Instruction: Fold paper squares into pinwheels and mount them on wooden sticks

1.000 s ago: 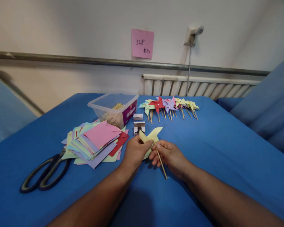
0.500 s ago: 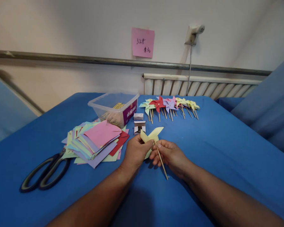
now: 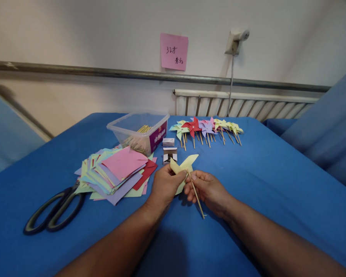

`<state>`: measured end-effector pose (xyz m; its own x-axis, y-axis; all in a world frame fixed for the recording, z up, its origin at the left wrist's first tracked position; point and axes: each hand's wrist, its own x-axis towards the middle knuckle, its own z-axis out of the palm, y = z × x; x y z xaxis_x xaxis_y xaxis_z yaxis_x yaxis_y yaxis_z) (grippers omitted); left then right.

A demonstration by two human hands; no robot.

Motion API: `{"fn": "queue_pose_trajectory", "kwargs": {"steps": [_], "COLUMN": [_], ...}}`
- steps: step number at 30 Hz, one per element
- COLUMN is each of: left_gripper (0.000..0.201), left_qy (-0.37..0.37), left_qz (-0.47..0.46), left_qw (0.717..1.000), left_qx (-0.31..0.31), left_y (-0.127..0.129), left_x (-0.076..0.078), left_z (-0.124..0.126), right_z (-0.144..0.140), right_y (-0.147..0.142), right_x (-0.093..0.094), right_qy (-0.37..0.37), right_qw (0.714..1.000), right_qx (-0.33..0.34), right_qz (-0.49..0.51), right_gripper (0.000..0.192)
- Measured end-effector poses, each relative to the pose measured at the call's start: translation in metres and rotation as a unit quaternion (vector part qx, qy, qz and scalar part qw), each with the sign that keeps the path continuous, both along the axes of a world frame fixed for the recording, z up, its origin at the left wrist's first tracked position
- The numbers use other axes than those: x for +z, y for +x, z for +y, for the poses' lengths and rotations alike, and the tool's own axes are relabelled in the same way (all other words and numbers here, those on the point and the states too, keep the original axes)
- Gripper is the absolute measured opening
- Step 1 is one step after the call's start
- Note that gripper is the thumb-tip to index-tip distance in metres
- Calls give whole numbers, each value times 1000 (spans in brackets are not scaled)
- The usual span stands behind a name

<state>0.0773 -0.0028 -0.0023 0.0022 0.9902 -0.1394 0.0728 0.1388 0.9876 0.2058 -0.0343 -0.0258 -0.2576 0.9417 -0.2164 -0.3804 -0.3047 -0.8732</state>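
A pale yellow paper pinwheel is held just above the blue cloth, between both hands. My left hand pinches its folded centre from the left. My right hand grips the thin wooden stick, which runs from the pinwheel's centre down and to the right. Directly behind the pinwheel stand two small white boxes, the nearer one open.
A fanned stack of coloured paper squares lies to the left, with black scissors beside it. A clear plastic tub holds wooden sticks. Several finished pinwheels lie in a row at the back. A radiator lines the wall.
Almost nothing differs. My right hand has shifted very slightly along the stick, and the pinwheel stays between both hands in the same place.
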Motion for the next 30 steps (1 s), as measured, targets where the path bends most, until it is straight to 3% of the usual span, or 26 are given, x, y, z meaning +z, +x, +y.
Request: {"fn": "queue_pose_trajectory", "kwargs": {"steps": [17,30], "left_gripper": [20,20], "left_qy": [1,2], "left_qz": [-3,-1], "left_qw": [1000,1000], "left_qx": [-14,-13], "left_y": [-1,-2], "left_x": [-5,-5], "left_z": [2,2], "right_z": [1,0], "right_y": [-4,-5], "right_x": [-3,-3], "right_qy": [10,20], "right_qw": [999,999], "right_qx": [-28,-31], "right_qz": [-9,-6], "right_gripper": [43,39]}}
